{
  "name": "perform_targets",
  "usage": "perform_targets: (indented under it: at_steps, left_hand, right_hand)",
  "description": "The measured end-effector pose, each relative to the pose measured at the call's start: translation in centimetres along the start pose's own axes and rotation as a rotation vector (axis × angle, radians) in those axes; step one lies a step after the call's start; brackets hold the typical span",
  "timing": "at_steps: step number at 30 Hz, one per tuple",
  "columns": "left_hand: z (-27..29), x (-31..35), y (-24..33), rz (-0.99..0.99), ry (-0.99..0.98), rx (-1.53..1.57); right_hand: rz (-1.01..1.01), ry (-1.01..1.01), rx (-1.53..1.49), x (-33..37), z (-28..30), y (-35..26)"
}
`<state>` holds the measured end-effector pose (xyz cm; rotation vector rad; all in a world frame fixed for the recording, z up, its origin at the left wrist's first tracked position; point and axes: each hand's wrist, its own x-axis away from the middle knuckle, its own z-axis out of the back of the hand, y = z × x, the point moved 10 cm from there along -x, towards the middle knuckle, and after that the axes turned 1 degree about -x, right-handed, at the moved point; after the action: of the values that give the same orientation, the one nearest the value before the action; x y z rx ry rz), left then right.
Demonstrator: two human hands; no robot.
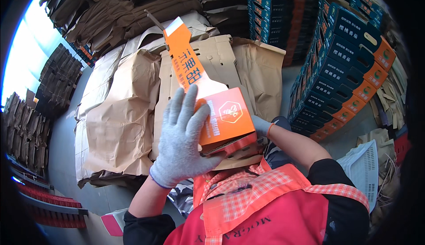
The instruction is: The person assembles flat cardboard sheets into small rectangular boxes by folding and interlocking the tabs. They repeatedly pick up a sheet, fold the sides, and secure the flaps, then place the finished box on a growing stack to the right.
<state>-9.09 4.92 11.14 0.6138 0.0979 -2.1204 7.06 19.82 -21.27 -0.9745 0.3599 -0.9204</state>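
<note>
A partly folded orange cardboard box (228, 112) is in front of my body, with a bee emblem in a hexagon on one panel. From it a long orange strip (179, 50) with a pale tip points up and away. My left hand (179, 130), in a grey knit glove, lies against the box's left side. Its fingers are stretched and spread, and the thumb runs along the near edge. At the box's right side is my right hand (262, 126), also gloved; its fingers are hidden behind the box. Beyond both hands, flattened brown cardboard (208, 57) lies on the paper-covered pile.
Brown paper (119, 116) drapes the pile ahead. Dark teal and orange cartons (332, 68) are stacked high at the right. A white plastic basket (361, 170) stands at the lower right. Brown stacks (57, 81) and red slatted racks (55, 203) are on the left.
</note>
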Motion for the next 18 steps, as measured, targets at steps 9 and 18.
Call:
perform_targets:
  at_steps: [9,18]
  left_hand:
    - [-3.7,-5.0,4.1,-0.131,0.389,0.351]
    - [-8.1,-5.0,2.7,0.107,0.599,0.764]
  right_hand:
    - [0.533,0.853,-0.391,11.3,22.1,-20.7]
    - [0.197,0.255,0.367,7.6,15.1,-29.3]
